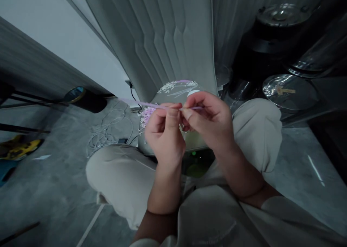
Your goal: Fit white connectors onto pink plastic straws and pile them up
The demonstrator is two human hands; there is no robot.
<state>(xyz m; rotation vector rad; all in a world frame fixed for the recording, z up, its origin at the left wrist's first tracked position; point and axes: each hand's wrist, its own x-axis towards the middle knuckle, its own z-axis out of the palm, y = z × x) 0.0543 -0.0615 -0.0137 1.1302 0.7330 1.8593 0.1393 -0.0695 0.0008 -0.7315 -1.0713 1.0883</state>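
Observation:
Both hands meet over the seat of a grey padded chair, fingertips touching. My left hand is closed, its thumb and forefinger pinching a thin purple strip that sticks out to the left. My right hand pinches the same strip close beside the left fingertips; a short end shows behind its fingers. Whatever small piece may be between the fingertips is hidden. On the seat behind my left hand lies a heap of purple sticks with white ends. Farther back are many small white pieces and several thin clear sticks.
Coiled pale cables lie on the floor at the left, near a dark cylinder. The quilted chair back rises in front. At the right stand dark glossy containers and a clear round lid. My knees flank the seat.

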